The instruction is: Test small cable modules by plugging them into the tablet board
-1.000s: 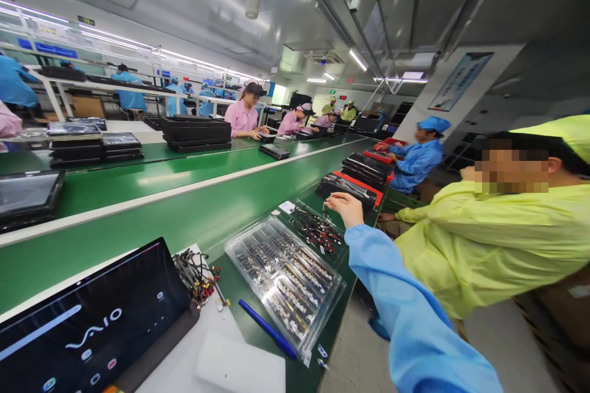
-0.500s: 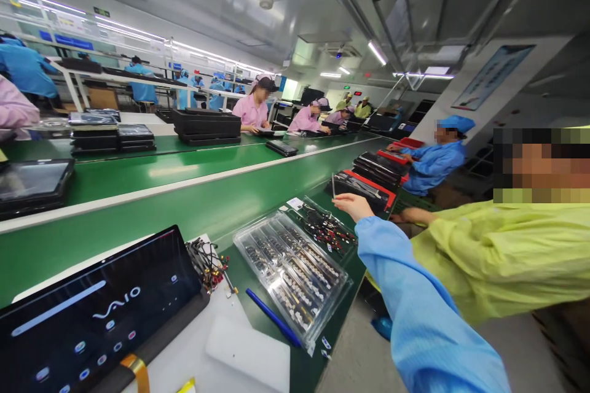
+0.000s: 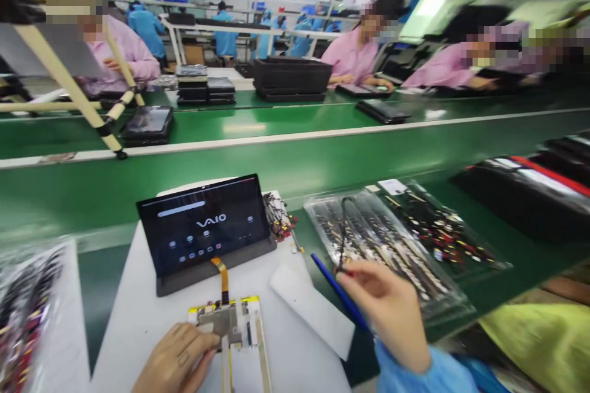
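My right hand [image 3: 387, 304] pinches a thin black cable [image 3: 343, 227] between thumb and fingertips; the cable's loop rises in front of a clear tray of small parts [image 3: 322, 204]. My left hand [image 3: 182, 356] has its fingers closed at the left side of an exposed circuit board assembly [image 3: 251, 347] with yellow tape along its top edge. An orange flat ribbon cable [image 3: 223, 276] runs from that assembly to a lit tablet screen [image 3: 207, 239] showing VAIO, propped on a dark stand. Whatever lies under my left fingers is hidden.
A white foam block [image 3: 313, 310] and a blue pen [image 3: 338, 291] lie right of the assembly. Bagged cables [image 3: 449, 230] sit beyond the tray, more bagged cables [image 3: 32, 319] at far left. Co-workers in pink [image 3: 350, 55] sit across the green bench [image 3: 286, 163]; a yellow sleeve [image 3: 544, 344] is close at right.
My view has swung left. My right hand, earlier stretched far right with a thin pale strip, is now near the tray holding a black cable. My left hand has come into view on the assembly.
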Tool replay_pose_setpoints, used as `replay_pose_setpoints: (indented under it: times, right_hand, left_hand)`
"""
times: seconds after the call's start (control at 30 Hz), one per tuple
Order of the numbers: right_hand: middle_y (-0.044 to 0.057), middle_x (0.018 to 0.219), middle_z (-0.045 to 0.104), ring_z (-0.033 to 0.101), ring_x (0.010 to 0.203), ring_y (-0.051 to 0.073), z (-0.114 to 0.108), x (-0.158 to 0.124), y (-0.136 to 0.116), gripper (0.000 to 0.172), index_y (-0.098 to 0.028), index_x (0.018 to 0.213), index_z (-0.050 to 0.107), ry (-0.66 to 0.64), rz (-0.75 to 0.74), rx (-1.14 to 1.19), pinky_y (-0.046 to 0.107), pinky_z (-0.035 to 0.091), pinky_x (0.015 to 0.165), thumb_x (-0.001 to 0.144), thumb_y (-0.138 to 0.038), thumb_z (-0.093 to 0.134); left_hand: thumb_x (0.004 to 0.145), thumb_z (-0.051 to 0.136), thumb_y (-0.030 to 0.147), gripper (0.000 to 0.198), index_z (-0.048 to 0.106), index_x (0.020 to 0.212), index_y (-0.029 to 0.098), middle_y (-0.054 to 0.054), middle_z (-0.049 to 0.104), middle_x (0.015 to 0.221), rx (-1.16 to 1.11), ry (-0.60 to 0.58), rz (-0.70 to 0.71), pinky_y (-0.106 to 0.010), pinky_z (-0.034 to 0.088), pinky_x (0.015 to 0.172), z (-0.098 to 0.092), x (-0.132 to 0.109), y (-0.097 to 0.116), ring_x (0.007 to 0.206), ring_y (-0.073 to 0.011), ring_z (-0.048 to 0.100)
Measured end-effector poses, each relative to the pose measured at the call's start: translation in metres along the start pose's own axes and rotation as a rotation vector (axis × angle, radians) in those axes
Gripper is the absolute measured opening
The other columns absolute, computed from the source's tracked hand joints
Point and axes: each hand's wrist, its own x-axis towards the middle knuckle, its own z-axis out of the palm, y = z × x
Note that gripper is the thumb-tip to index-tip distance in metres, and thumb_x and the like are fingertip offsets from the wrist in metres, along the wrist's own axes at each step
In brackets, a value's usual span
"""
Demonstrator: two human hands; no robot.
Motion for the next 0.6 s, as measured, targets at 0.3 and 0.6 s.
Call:
replay_pose_setpoints:
  times: [0.3,0.6]
  right_hand:
    - [0.001,0.078,0.064,0.062,0.068,0.015,0.078,-0.083,-0.015,0.010,-0.024,0.086,0.065,-0.347,-0.230,0.051,0.020,0.054,0.060,0.087,-0.025,0.055]
    - [0.002,0.075,0.060,0.058,0.068,0.015,0.087,-0.079,-0.025,0.014,-0.022,0.089,0.062,-0.349,-0.259,0.011,0.024,0.052,0.057,0.088,-0.017,0.050]
  left_hand:
    - [0.095,0.028,0.019,0.027,0.054,0.086,0.017,-0.002,0.063,0.067,0.036,-0.157,-0.083,-0.025,0.050,0.055,0.006,0.005,0.018,0.059,-0.0135,0.058]
    - [0.092,0.034,0.015,0.022,0.056,0.094,0.016,-0.007,0.061,0.082,-0.040,-0.247,-0.125,-0.032,0.050,0.064,0.026,-0.002,0.016,0.075,-0.0187,0.057]
